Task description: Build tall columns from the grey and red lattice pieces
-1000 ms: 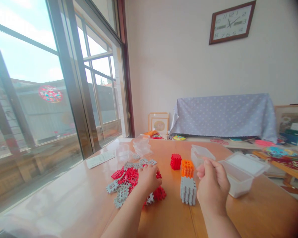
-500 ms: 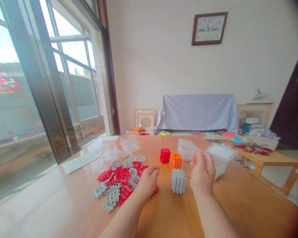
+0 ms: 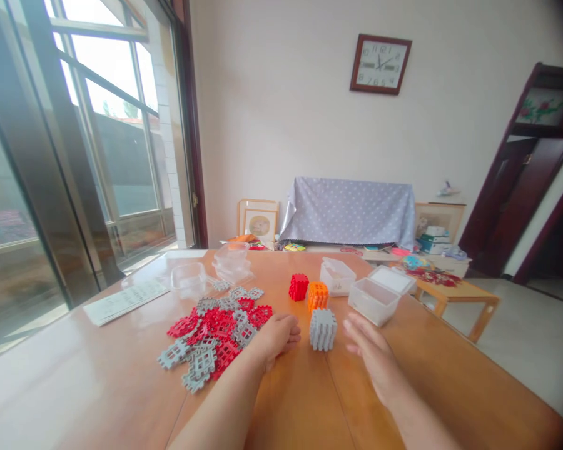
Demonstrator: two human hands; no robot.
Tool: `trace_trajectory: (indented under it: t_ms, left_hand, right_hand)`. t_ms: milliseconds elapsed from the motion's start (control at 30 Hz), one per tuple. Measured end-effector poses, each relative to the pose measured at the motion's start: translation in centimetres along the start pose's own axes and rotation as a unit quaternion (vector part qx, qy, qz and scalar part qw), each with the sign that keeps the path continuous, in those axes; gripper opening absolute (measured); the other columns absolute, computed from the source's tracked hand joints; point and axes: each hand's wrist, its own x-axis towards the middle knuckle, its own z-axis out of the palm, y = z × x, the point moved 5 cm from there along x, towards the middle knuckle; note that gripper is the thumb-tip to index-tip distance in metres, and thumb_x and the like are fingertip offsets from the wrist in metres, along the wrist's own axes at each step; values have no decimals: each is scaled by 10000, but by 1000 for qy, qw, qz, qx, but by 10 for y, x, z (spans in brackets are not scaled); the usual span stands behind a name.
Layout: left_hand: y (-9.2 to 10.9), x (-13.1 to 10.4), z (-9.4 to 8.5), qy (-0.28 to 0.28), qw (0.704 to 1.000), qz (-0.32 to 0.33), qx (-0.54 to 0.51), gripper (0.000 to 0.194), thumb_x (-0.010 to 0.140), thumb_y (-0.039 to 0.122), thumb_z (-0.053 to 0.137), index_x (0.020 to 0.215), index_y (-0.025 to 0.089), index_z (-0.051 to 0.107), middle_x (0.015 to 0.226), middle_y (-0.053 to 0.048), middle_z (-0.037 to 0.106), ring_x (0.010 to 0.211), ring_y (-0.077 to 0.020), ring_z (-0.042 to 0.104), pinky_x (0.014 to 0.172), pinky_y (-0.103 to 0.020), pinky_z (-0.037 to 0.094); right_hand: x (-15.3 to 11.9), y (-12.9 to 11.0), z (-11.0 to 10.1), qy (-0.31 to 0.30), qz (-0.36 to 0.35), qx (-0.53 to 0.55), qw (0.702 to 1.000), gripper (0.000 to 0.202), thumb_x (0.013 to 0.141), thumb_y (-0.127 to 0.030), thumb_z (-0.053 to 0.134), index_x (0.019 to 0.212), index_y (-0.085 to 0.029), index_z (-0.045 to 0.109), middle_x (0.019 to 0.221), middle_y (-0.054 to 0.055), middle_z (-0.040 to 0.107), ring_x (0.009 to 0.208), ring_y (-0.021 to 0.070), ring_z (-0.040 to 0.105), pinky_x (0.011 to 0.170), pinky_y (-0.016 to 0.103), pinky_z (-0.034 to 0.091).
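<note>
My left hand (image 3: 280, 337) is over the table between the loose pile and the stacks, its fingers loosely curled and apart, holding nothing. To the right of the grey stack (image 3: 323, 329), my right hand (image 3: 368, 350) has its fingers stretched out and holds nothing. Neither hand touches the stack. Behind it stand an orange stack (image 3: 318, 297) and a red stack (image 3: 299, 287) of interlocking pieces. A loose pile of red pieces (image 3: 222, 324) and grey pieces (image 3: 201, 361) lies left of my left hand.
Two clear plastic boxes (image 3: 374, 301) (image 3: 338, 277) stand behind my right hand, the nearer with a raised lid. More clear containers (image 3: 232, 262) and a paper sheet (image 3: 125, 302) lie at the back left. A small wooden table (image 3: 469, 295) stands at the right.
My right hand has come down beside the grey stack and its fingers have straightened. The fingers of my left hand have loosened. The camera view has turned to the right.
</note>
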Motion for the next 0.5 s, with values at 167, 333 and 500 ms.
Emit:
trace_trajectory:
  t_ms: [167, 333, 500]
  left_hand:
    - [-5, 4, 3, -20, 1000, -10, -5, 276, 860, 357, 563, 1035, 145, 594, 1034, -139, 687, 846, -192, 684, 804, -313, 543]
    - [-12, 6, 11, -48, 998, -27, -28, 274, 858, 337, 570, 1046, 138, 579, 985, -139, 691, 796, -190, 688, 808, -336, 555]
    - [-14, 5, 16, -58, 997, -37, -25, 245, 853, 304, 562, 1027, 136, 594, 907, -110, 686, 746, -166, 670, 806, -328, 557]
  right_hand:
    - [-10, 13, 0, -88, 40, -125, 987, 757, 762, -538, 709, 1412, -221, 488, 1328, 139, 630, 1213, 303, 603, 867, 381, 510]
    - [3, 27, 10, -117, -5, -165, 979, 688, 721, -378, 728, 1336, -154, 519, 1117, 99, 671, 1022, 235, 654, 874, 326, 491]
    - [18, 35, 16, -122, -54, -288, 948, 264, 641, -268, 748, 881, -181, 681, 727, -14, 591, 682, 160, 535, 626, 261, 383]
